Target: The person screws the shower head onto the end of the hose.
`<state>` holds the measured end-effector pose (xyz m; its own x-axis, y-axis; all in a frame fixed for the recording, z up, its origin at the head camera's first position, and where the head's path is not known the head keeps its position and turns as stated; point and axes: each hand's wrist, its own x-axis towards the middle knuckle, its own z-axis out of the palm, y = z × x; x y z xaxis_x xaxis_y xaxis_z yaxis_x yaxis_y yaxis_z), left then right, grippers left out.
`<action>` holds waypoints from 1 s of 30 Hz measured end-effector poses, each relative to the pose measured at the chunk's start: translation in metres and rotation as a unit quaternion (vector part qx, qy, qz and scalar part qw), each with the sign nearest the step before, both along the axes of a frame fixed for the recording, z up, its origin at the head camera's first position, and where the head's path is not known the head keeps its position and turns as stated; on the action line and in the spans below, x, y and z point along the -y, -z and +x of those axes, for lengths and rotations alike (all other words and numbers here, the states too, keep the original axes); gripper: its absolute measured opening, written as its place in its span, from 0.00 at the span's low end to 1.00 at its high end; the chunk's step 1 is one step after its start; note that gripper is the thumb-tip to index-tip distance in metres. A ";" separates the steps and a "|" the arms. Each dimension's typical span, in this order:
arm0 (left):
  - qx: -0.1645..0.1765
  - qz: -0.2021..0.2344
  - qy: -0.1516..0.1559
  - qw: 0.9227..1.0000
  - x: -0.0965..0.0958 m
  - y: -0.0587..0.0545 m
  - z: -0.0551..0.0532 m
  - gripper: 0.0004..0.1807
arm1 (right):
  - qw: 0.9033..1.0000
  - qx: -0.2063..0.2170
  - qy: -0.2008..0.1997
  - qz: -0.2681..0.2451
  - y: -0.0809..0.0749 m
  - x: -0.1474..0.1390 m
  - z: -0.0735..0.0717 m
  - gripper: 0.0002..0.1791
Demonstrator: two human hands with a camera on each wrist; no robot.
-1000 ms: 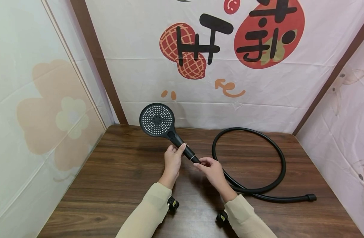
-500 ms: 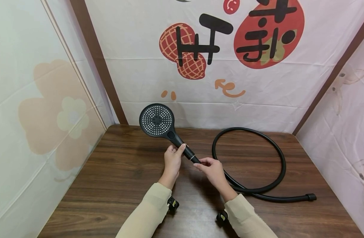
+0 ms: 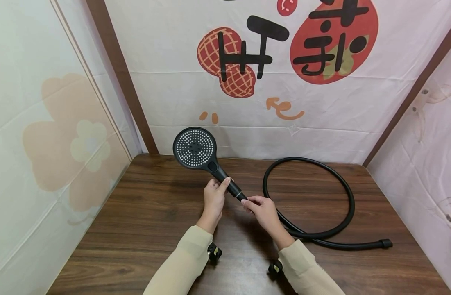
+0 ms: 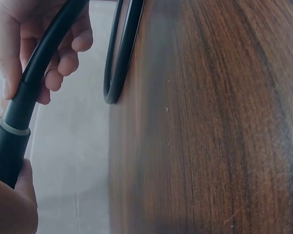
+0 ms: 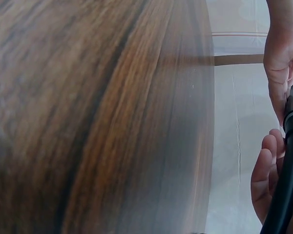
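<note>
A black shower head (image 3: 195, 148) with a round face of pale nozzles is held tilted above the table. My left hand (image 3: 213, 200) grips its handle (image 3: 221, 175), thumb on top. My right hand (image 3: 263, 211) pinches the end fitting (image 4: 20, 105) of a black shower hose (image 3: 352, 200) at the handle's lower end. In the left wrist view the fitting meets the handle at a light ring (image 4: 13, 127); how far it is screwed in I cannot tell. From the right hand the hose bends down, as the right wrist view shows.
The hose lies in a big loop on the right of the wooden table (image 3: 137, 229); its other end fitting (image 3: 386, 243) lies near the right side. A printed cloth (image 3: 247, 139) hangs behind the table's back edge, with further cloth at both sides.
The fingers of my right hand have shifted slightly on the hose fitting, the thumb now lying differently along it. My left hand and the shower head stay nearly in place.
</note>
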<state>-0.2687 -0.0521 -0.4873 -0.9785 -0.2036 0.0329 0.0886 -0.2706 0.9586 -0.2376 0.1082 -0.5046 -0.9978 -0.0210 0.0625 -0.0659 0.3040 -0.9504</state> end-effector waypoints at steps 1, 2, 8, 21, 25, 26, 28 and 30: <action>0.000 0.001 -0.001 1.000 0.000 0.000 0.000 0.14 | 1.000 -0.001 0.000 0.001 0.000 0.000 0.000 0.13; -0.001 0.000 -0.002 1.000 0.000 -0.001 0.000 0.14 | 1.000 -0.001 -0.001 0.001 0.000 0.000 -0.001 0.13; 0.003 -0.001 -0.003 1.000 -0.001 0.000 0.000 0.15 | 1.000 -0.001 -0.006 0.001 -0.001 0.001 -0.001 0.12; 0.003 0.004 0.001 1.000 0.000 -0.002 0.002 0.13 | 0.999 0.008 -0.040 0.011 -0.002 0.001 0.000 0.18; 0.001 0.004 0.005 1.000 0.000 -0.003 0.003 0.14 | 0.999 0.004 -0.032 0.019 -0.002 0.000 0.001 0.13; 0.003 0.004 0.006 1.000 0.000 -0.002 0.003 0.13 | 0.999 0.003 -0.027 0.020 -0.002 0.000 0.001 0.12; 0.002 0.002 0.007 1.000 0.001 -0.002 0.003 0.14 | 1.000 -0.002 -0.019 0.024 -0.001 0.001 0.001 0.11; 0.002 0.001 0.007 1.000 0.001 -0.002 0.002 0.14 | 0.999 -0.008 -0.014 0.029 0.000 0.002 0.001 0.10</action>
<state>-0.2662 -0.0528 -0.4856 -0.9815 -0.1891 0.0295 0.0816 -0.2739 0.9583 -0.2368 0.1066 -0.5045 -0.9957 -0.0524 0.0758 -0.0896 0.3561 -0.9301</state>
